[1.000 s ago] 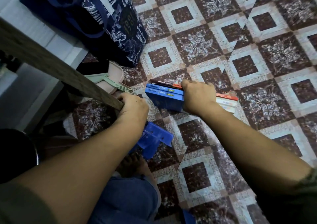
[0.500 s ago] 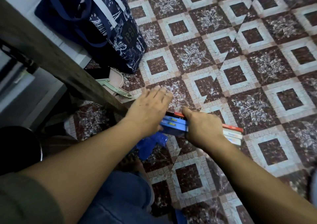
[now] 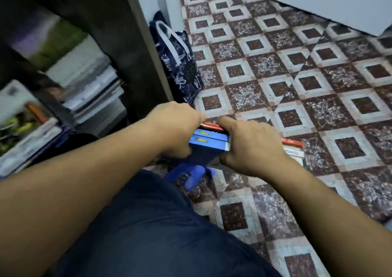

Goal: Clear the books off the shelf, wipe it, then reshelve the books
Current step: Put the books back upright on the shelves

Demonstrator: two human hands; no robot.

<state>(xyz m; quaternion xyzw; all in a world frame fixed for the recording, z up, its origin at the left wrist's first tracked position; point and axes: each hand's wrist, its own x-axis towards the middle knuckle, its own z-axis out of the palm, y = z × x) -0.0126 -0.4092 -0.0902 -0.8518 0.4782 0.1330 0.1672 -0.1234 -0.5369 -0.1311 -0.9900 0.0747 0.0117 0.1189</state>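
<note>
A small stack of books (image 3: 209,142), two blue ones with yellow lettering and a red one behind, is held above the tiled floor. My left hand (image 3: 177,126) grips its left end and my right hand (image 3: 248,145) grips its right end. More books (image 3: 293,148), red and white, lie on the floor just right of my right hand. The dark shelf unit (image 3: 135,49) stands at the left, with blurred books and papers (image 3: 89,85) inside it.
A navy patterned tote bag (image 3: 180,64) leans by the shelf's side panel. A blue object (image 3: 191,176) lies on the floor under the held stack. My knee in dark trousers (image 3: 159,223) fills the lower middle. A white panel (image 3: 328,1) is at top right.
My left hand has closed on the stack's left end, and both hands have raised the blue and red books off the floor. The view has swung up toward the shelf.
</note>
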